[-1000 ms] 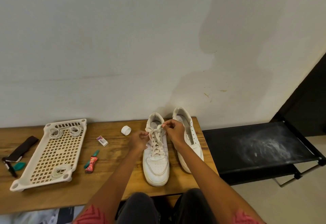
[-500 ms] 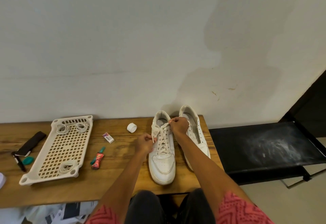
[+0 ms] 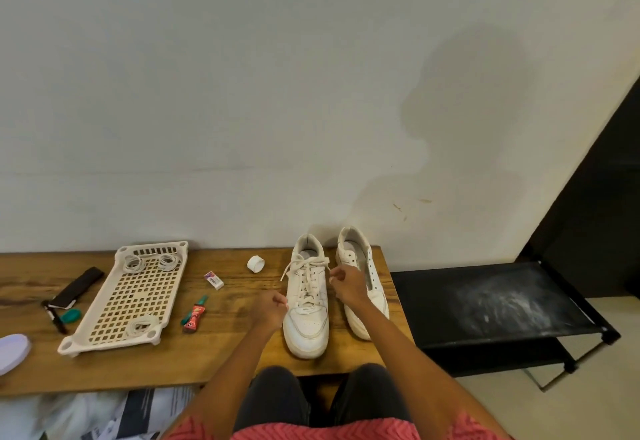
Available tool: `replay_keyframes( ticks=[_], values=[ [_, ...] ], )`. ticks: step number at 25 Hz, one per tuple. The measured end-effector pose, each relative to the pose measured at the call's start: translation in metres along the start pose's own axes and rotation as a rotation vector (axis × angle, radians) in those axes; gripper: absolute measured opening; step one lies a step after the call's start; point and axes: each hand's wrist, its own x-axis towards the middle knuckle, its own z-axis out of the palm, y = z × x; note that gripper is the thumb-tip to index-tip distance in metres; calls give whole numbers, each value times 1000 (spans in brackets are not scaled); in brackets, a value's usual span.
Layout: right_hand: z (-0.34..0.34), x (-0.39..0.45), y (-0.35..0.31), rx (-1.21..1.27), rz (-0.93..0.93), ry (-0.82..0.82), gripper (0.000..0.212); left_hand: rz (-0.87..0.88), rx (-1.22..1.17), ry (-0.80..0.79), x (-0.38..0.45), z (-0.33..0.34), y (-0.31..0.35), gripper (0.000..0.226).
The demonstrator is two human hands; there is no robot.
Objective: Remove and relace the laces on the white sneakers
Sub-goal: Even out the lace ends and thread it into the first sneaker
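Observation:
Two white sneakers stand side by side on the wooden table (image 3: 207, 356), toes toward me. The left sneaker (image 3: 306, 318) is laced, with a bow (image 3: 306, 264) at its top. The right sneaker (image 3: 356, 252) shows bare eyelets and no lace. Beside the left sneaker's left flank hovers my left hand (image 3: 268, 311), its fingers curled in a fist. My right hand (image 3: 346, 285) is between the two shoes, just below the bow's right loop, fingers curled, and no lace shows in it. A loose lace end hangs off the bow's left side, apart from my left hand.
A cream perforated tray (image 3: 152, 249) at the left holds three coiled laces. A white cap (image 3: 256, 264), an eraser (image 3: 214, 280) and a red-green tube (image 3: 194, 315) lie between tray and shoes. A black case (image 3: 78, 287) and marker lie far left. A black bench (image 3: 485, 308) stands right.
Both hands have let go of the laces at the top of the left sneaker and drawn back toward me. A tied bow now shows. The camera has shifted right.

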Motion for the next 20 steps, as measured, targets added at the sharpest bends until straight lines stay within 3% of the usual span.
replay_keyframes(
  ticks=[5, 11, 13, 16, 20],
  values=[
    [5, -50, -2, -108, -121, -123, 17, 95, 116, -26, -34, -14, 13, 11],
    [34, -76, -44, -132, -285, -171, 19, 113, 162, 57, -61, -55, -1, 14],
    [57, -83, -57, -146, -322, -199, 18, 81, 166, 102, -66, -80, -19, 23],
    [101, -97, -76, -184, -364, -303, 20, -35, 321, 165, -63, -116, -58, 14],
    [150, -106, -94, -248, -452, -401, 23, -241, 467, 180, -47, -143, -115, 36]
  ],
)
